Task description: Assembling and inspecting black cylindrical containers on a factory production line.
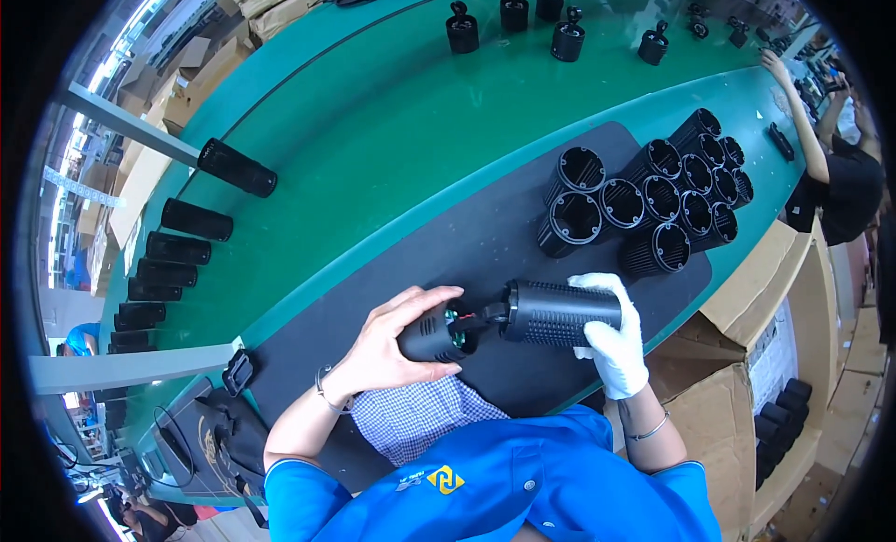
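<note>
My bare left hand (373, 346) is closed round a short black cylindrical unit (422, 340). Green circuit board and a bit of red show at its open right end. In my white-gloved right hand (618, 351) is a longer black cylinder housing (555, 313) with a dimpled side, lying nearly level. Between the two, a black loop-like piece (493, 312) bridges the gap; which part it belongs to I cannot tell. Both parts are held above the dark mat (373, 276), end facing end. A blue-and-white checked cloth (420, 416) lies below my left hand.
Several open-topped black cylinders (661, 199) stand on the mat at the right. Black units with loops (567, 40) stand along the far green belt (401, 122); longer cylinders (191, 219) lie at the left. An open cardboard box (695, 393) is near my right arm. Another person (840, 192) reaches in far right.
</note>
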Demonstrator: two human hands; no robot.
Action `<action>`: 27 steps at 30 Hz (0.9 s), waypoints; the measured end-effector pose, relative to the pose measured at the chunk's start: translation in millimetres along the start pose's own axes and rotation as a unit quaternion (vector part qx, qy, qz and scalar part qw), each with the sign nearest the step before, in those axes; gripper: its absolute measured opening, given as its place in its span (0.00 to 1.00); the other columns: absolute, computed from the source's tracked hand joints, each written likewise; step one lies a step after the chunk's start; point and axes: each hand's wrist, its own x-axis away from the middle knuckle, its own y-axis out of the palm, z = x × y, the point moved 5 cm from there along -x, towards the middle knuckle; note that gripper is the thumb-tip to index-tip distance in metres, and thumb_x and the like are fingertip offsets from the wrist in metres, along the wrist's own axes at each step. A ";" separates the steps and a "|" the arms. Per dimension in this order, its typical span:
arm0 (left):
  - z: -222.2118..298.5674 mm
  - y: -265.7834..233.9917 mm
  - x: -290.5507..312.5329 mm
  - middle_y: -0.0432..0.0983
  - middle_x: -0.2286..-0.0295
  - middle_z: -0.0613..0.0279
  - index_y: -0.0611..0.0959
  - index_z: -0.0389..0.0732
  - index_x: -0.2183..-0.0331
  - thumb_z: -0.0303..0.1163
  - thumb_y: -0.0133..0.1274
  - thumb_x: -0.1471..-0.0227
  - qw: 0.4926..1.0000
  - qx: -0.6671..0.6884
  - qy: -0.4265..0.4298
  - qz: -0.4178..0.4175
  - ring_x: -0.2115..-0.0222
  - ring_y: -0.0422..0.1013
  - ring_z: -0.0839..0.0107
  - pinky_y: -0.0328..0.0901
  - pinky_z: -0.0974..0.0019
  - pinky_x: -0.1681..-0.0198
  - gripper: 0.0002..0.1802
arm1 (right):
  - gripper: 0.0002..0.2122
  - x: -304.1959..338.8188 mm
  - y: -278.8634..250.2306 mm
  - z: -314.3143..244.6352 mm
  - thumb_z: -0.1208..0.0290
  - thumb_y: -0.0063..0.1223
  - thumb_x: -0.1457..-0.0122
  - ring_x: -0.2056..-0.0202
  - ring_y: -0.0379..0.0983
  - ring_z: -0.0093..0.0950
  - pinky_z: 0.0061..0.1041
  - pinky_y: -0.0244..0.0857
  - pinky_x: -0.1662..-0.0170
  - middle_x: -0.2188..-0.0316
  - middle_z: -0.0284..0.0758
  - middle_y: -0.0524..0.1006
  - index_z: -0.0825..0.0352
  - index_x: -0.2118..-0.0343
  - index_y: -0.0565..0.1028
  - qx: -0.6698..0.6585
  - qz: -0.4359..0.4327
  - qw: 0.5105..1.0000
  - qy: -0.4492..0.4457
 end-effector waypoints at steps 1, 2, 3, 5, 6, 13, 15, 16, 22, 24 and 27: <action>2.0 0.7 0.5 0.72 0.56 0.55 0.70 0.43 0.48 0.33 0.70 0.72 1.000 0.001 -0.002 0.002 0.62 0.73 0.60 0.68 0.62 0.56 0.45 | 0.25 -0.6 0.2 0.7 0.69 0.62 0.56 0.63 0.71 0.31 0.27 0.67 0.59 0.58 0.39 0.71 0.64 0.53 0.68 0.001 -0.002 1.000 0.002; 5.5 2.2 -0.5 0.73 0.57 0.55 0.70 0.42 0.48 0.33 0.70 0.72 1.000 0.004 0.010 0.007 0.62 0.73 0.59 0.69 0.62 0.57 0.45 | 0.24 -1.8 1.2 -0.8 0.69 0.62 0.56 0.64 0.71 0.30 0.26 0.67 0.60 0.58 0.39 0.71 0.64 0.53 0.68 0.026 -0.014 0.999 -0.027; 8.9 4.0 -2.2 0.73 0.57 0.55 0.70 0.42 0.48 0.33 0.70 0.72 1.000 0.007 0.021 0.012 0.63 0.73 0.59 0.69 0.62 0.57 0.45 | 0.24 -3.3 2.3 -1.9 0.68 0.62 0.56 0.65 0.71 0.30 0.26 0.67 0.61 0.58 0.39 0.72 0.64 0.54 0.69 0.051 -0.026 0.997 -0.056; 15.0 5.8 -4.1 0.73 0.58 0.55 0.69 0.42 0.48 0.33 0.70 0.72 0.999 0.014 0.044 0.023 0.64 0.73 0.58 0.70 0.61 0.59 0.45 | 0.23 -5.3 5.4 -5.4 0.67 0.61 0.55 0.68 0.71 0.28 0.25 0.67 0.64 0.59 0.39 0.72 0.64 0.54 0.69 0.100 -0.050 0.987 -0.114; 15.8 5.9 -4.1 0.73 0.58 0.55 0.69 0.42 0.48 0.33 0.70 0.72 0.999 0.015 0.042 0.023 0.64 0.73 0.58 0.70 0.61 0.59 0.45 | 0.23 -6.5 5.5 -4.8 0.67 0.61 0.55 0.68 0.71 0.28 0.25 0.67 0.64 0.59 0.39 0.72 0.64 0.54 0.69 0.100 -0.051 0.987 -0.111; 24.2 11.6 -7.7 0.73 0.58 0.55 0.70 0.41 0.49 0.35 0.71 0.73 0.999 -0.013 0.034 -0.006 0.64 0.73 0.58 0.70 0.59 0.59 0.45 | 0.20 -9.3 12.1 -17.4 0.66 0.60 0.54 0.74 0.70 0.24 0.22 0.66 0.69 0.61 0.39 0.72 0.64 0.57 0.70 0.158 -0.055 0.977 -0.130; 28.0 11.3 -8.7 0.73 0.60 0.55 0.70 0.41 0.50 0.32 0.70 0.71 0.998 -0.039 0.047 0.007 0.65 0.73 0.58 0.71 0.59 0.61 0.43 | 0.19 -9.3 14.2 -24.1 0.66 0.60 0.53 0.75 0.70 0.23 0.21 0.65 0.70 0.63 0.39 0.73 0.63 0.58 0.70 0.187 -0.041 0.977 -0.093; 28.6 11.0 -10.0 0.73 0.60 0.55 0.70 0.41 0.50 0.32 0.70 0.71 0.998 -0.038 0.047 0.006 0.65 0.73 0.58 0.71 0.59 0.61 0.43 | 0.19 -9.0 14.0 -28.2 0.66 0.60 0.53 0.75 0.70 0.23 0.21 0.65 0.70 0.63 0.39 0.73 0.63 0.58 0.70 0.187 -0.040 0.977 -0.092; 25.3 11.1 -13.7 0.73 0.61 0.56 0.70 0.39 0.51 0.33 0.71 0.70 0.999 0.025 0.035 -0.012 0.66 0.74 0.61 0.70 0.63 0.62 0.42 | 0.16 -13.5 16.3 -37.3 0.67 0.57 0.52 0.76 0.69 0.24 0.20 0.64 0.71 0.68 0.38 0.73 0.64 0.60 0.70 0.212 -0.078 0.971 -0.074; 21.5 13.3 -13.0 0.73 0.62 0.57 0.70 0.39 0.51 0.33 0.71 0.70 0.997 0.065 0.026 -0.029 0.67 0.74 0.63 0.70 0.64 0.62 0.41 | 0.15 -15.1 19.0 -40.7 0.68 0.56 0.51 0.78 0.68 0.23 0.20 0.63 0.73 0.71 0.38 0.73 0.65 0.61 0.70 0.229 -0.093 0.961 -0.124; 20.6 15.6 -10.9 0.73 0.61 0.56 0.70 0.38 0.51 0.33 0.71 0.70 0.995 0.098 0.013 -0.033 0.66 0.74 0.62 0.70 0.64 0.61 0.41 | 0.13 -14.9 23.4 -38.9 0.69 0.54 0.51 0.79 0.67 0.23 0.20 0.62 0.74 0.72 0.37 0.73 0.65 0.62 0.70 0.229 -0.087 0.957 -0.154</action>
